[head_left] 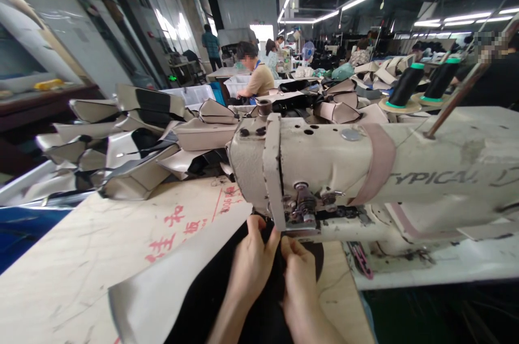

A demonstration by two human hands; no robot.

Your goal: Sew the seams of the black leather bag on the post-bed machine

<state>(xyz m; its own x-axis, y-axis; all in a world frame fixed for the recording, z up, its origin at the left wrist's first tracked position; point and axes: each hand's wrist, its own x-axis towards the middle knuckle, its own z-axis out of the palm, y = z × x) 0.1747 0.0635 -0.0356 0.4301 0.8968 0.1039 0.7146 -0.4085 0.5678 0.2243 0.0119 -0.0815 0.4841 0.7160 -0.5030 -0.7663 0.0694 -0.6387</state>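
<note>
A beige sewing machine (365,165) fills the right half of the view, its head over the wooden table (81,263). Under the head lies a workpiece of black fabric (211,295) joined to a grey-beige strip (162,290). My left hand (251,263) presses down on the black fabric just below the needle area, fingers together. My right hand (300,273) sits beside it, fingers curled on the same fabric, touching the left hand. The needle and presser foot are hidden behind the machine head.
A heap of sewn beige-and-black pieces (133,144) covers the far side of the table. Two black thread cones (405,87) stand behind the machine. A seated person (255,73) and other workers are at benches farther back. A blue bin (20,230) sits at left.
</note>
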